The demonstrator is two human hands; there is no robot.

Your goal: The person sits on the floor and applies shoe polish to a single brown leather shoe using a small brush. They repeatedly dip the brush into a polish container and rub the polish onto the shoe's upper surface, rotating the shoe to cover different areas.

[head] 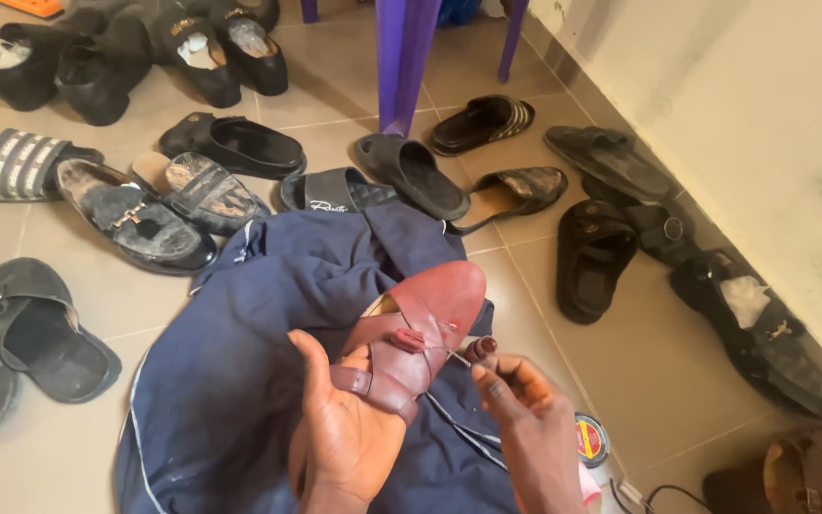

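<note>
Maroon sandal (418, 333): smooth leather look, slight sheen on straps and sole. Navy cloth (240, 381) under it: matt woven fabric, creased. Floor (620, 381): glossy beige tiles. Black loafer (135, 224): dusty, dull, with a metal buckle. Wall (763, 124): rough, stained paint.

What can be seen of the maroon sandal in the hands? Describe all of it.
The maroon sandal looks like leather, with crossed straps, a small strap loop and a smooth rounded sole end pointing away. It is tilted over a dark blue cloth. The left hand cradles it from below; the right hand touches a thin tool to its straps.
</note>
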